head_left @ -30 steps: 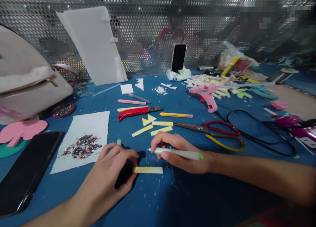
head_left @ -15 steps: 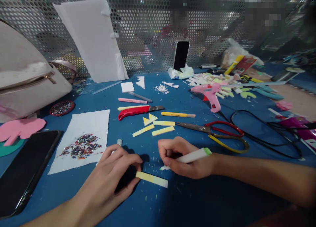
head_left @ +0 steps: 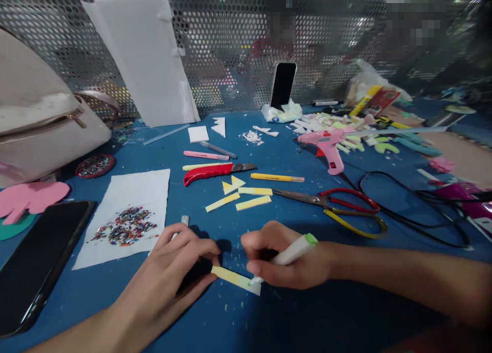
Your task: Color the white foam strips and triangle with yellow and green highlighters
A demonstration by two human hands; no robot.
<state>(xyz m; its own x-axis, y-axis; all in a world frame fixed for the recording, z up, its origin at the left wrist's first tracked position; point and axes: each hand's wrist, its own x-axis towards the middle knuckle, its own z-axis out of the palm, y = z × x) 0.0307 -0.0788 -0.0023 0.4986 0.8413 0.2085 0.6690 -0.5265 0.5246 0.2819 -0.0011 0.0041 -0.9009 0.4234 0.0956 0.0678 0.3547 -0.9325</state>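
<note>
My left hand (head_left: 183, 263) pinches the left end of a pale yellow strip (head_left: 233, 277) between thumb and fingertips, holding it at the blue table. Under its curled fingers a pale capped end, perhaps a marker cap (head_left: 185, 220), pokes out. In my right hand (head_left: 286, 255) is a white marker with a green end (head_left: 295, 250), tilted so that its tip meets the strip near the right end. A small green mark shows at the tip. Beyond my hands lie several yellow-tinted strips (head_left: 253, 203) and a small zigzag yellow piece (head_left: 233, 185).
Past the strips lie a red-handled knife (head_left: 209, 174), open scissors (head_left: 326, 201) and a yellow marker (head_left: 277, 178). A pink glue gun (head_left: 326, 145) trails a black cord at right. On the left are paper with beads (head_left: 149, 189), a phone (head_left: 42, 261) and a bag (head_left: 42, 112).
My right hand has moved down and left, bringing the marker tip from above the strip onto its right part, where a green mark now shows. My left hand stays on the strip.
</note>
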